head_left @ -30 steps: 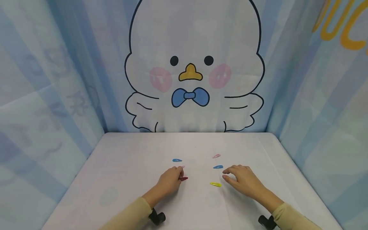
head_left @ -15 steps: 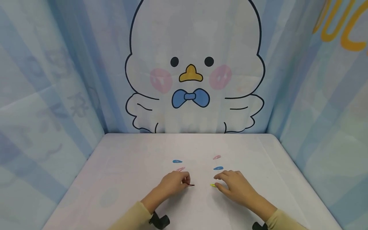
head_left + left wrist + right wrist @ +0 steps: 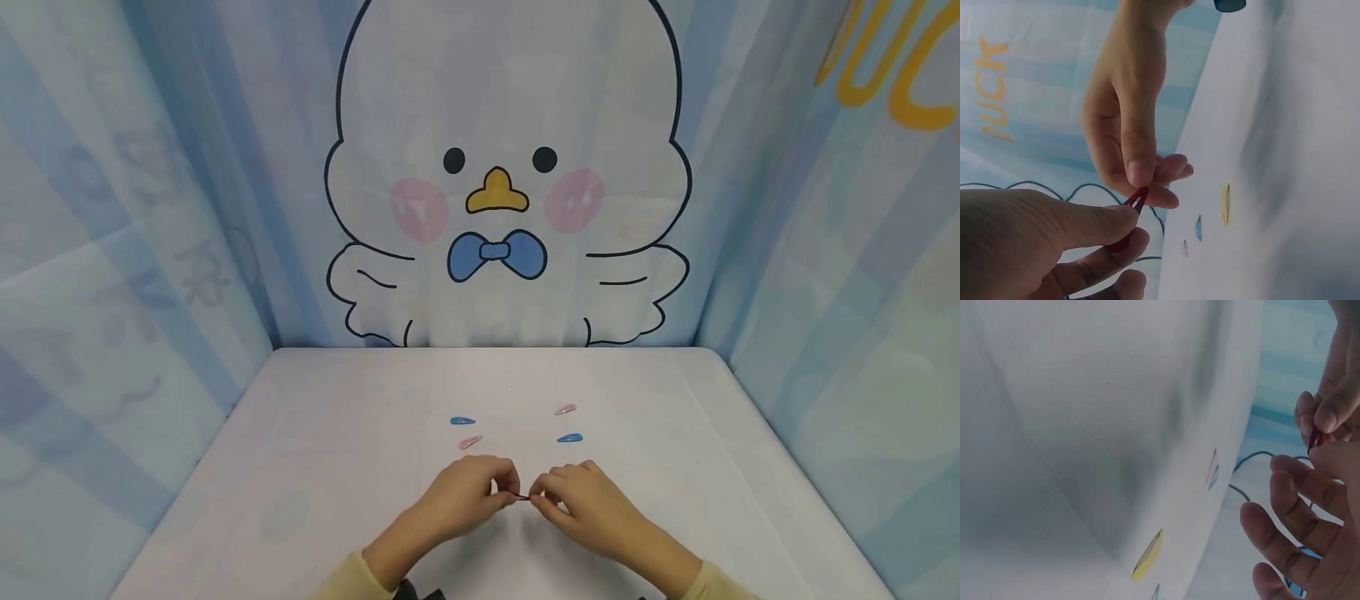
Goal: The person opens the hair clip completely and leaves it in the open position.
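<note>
A red snap hair clip (image 3: 522, 497) is held up between both hands, over the near part of the table. My left hand (image 3: 463, 500) pinches its wide end between thumb and forefinger; in the left wrist view the clip (image 3: 1139, 200) shows a slot along its middle. At the narrow tip, the thumb and forefinger of my right hand (image 3: 588, 507) pinch from the other side, while its other fingers are loosely bent in the right wrist view. A yellow hair clip (image 3: 1225, 205) lies on the table below the hands, hidden behind the right hand in the head view.
On the white table (image 3: 315, 433), a blue clip (image 3: 462, 421) and a pink clip (image 3: 470, 442) lie left of centre. Another pink clip (image 3: 566, 409) and blue clip (image 3: 570, 437) lie to the right. A printed curtain (image 3: 495, 308) stands behind the table.
My left hand has carried the red hair clip toward the middle and nearer. The right hand has moved left, past the yellow clip, and now pinches the red clip's tip.
</note>
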Available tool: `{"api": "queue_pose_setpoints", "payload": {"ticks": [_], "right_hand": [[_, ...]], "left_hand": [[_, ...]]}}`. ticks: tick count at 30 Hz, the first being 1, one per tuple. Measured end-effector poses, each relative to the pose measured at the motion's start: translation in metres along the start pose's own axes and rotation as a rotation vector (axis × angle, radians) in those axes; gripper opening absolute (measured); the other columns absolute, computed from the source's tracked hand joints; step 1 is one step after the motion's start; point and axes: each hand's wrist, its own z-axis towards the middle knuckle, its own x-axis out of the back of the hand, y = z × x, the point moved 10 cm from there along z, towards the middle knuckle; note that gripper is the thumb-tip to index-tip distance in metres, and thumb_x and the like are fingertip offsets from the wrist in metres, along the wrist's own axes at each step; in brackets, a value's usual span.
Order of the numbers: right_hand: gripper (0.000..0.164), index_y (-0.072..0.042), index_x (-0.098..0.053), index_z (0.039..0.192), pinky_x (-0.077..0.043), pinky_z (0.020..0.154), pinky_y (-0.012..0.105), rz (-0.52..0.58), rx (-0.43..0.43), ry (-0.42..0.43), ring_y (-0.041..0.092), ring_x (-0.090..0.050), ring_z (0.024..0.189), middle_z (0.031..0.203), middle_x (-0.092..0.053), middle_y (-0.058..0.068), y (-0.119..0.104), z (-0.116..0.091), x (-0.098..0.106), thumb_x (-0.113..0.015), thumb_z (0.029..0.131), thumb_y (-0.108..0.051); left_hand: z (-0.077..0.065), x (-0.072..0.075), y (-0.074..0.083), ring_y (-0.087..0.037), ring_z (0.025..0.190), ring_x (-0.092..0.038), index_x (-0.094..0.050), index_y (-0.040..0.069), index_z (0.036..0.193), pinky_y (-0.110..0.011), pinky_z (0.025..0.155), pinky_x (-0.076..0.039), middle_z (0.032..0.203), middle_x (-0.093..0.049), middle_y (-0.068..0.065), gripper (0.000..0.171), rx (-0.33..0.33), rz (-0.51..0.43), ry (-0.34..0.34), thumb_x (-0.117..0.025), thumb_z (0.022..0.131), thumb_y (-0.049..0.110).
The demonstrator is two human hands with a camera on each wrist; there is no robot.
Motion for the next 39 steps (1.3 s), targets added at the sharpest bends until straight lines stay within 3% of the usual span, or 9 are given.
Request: {"api": "queue_pose_setpoints", "payload": {"ticks": [10,18,24,28,32,34,39], "right_hand": [[0.008,-0.030,-0.072,0.090,-0.043,0.079,0.033,0.037,0.006,0.087,-0.003,-0.047,0.068,0.073,-0.049,-0.027,-0.009,-0.004,0.010,-0.072,0.097,-0.032],[0.014,-0.028,-0.065,0.086,-0.036,0.079,0.032,0.031,0.015,0.208,-0.007,-0.037,0.067,0.072,-0.044,-0.020,-0.013,-0.004,0.022,-0.077,0.093,-0.027],[0.024,-0.028,-0.061,0.077,-0.035,0.080,0.032,-0.030,0.087,0.366,-0.006,-0.034,0.066,0.069,-0.040,-0.019,-0.023,-0.004,0.037,-0.083,0.083,-0.020],[0.028,-0.024,-0.058,0.073,-0.042,0.083,0.039,-0.080,0.164,0.482,-0.004,-0.036,0.063,0.068,-0.043,-0.018,-0.034,-0.002,0.049,-0.084,0.074,-0.013],[0.031,-0.022,-0.055,0.071,-0.045,0.083,0.042,-0.098,0.180,0.547,-0.004,-0.036,0.061,0.067,-0.046,-0.015,-0.041,0.000,0.055,-0.084,0.069,-0.011],[0.032,-0.021,-0.055,0.069,-0.045,0.082,0.041,-0.097,0.170,0.569,-0.005,-0.033,0.059,0.064,-0.046,-0.015,-0.043,0.000,0.057,-0.085,0.068,-0.010],[0.032,-0.021,-0.058,0.067,-0.044,0.080,0.038,-0.088,0.131,0.603,-0.006,-0.028,0.058,0.059,-0.042,-0.015,-0.041,0.001,0.057,-0.088,0.069,-0.011]], "left_hand": [[-0.010,0.009,0.004,0.000,0.064,-0.046,-0.075,0.028,0.084,-0.020,0.059,-0.041,0.079,-0.062,0.021,0.010,-0.005,-0.081,0.083,-0.081,0.090,0.022],[-0.015,0.021,0.002,0.002,0.059,-0.041,-0.084,0.025,0.089,-0.018,0.053,-0.035,0.080,-0.072,0.019,0.005,-0.023,-0.142,0.274,-0.085,0.084,0.022],[-0.018,0.027,-0.001,0.002,0.060,-0.045,-0.084,0.018,0.091,-0.018,0.055,-0.040,0.085,-0.077,0.011,0.006,-0.037,-0.209,0.355,-0.083,0.085,0.015],[-0.020,0.034,-0.002,0.002,0.061,-0.045,-0.083,0.019,0.089,-0.020,0.062,-0.045,0.083,-0.076,0.013,0.006,-0.036,-0.199,0.427,-0.085,0.084,0.015],[-0.023,0.043,0.001,0.001,0.059,-0.039,-0.081,0.019,0.084,-0.032,0.084,-0.055,0.078,-0.074,0.016,0.011,-0.072,-0.201,0.518,-0.087,0.081,0.010],[-0.025,0.046,0.004,0.001,0.059,-0.039,-0.080,0.018,0.081,-0.038,0.098,-0.055,0.076,-0.074,0.015,0.014,-0.104,-0.210,0.555,-0.088,0.080,0.006],[-0.029,0.052,0.007,-0.008,0.058,-0.045,-0.078,0.015,0.080,-0.039,0.096,-0.057,0.073,-0.072,0.013,0.017,-0.141,-0.197,0.606,-0.087,0.079,0.001]]}}
